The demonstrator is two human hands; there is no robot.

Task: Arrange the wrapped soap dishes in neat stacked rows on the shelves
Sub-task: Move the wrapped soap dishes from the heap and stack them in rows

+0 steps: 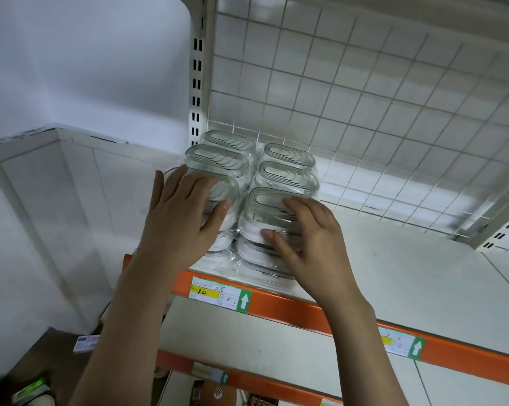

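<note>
Clear wrapped soap dishes stand in two stacked rows at the left end of a white shelf (pixel 408 276). The left row (pixel 218 158) and the right row (pixel 287 171) each run three stacks deep toward the wire-grid back. My left hand (pixel 183 218) lies over the top of the front left stack, thumb on its near side. My right hand (pixel 306 235) grips the front right stack (pixel 265 200), fingers over its top and thumb against its side. Both front stacks are partly hidden by my hands.
The shelf's front edge is an orange rail (pixel 291 306) with price labels (pixel 218 293). A slotted upright (pixel 197 83) stands left of the dishes, a white wall beyond it. Bare shelf stretches to the right. Lower shelves and boxes show below.
</note>
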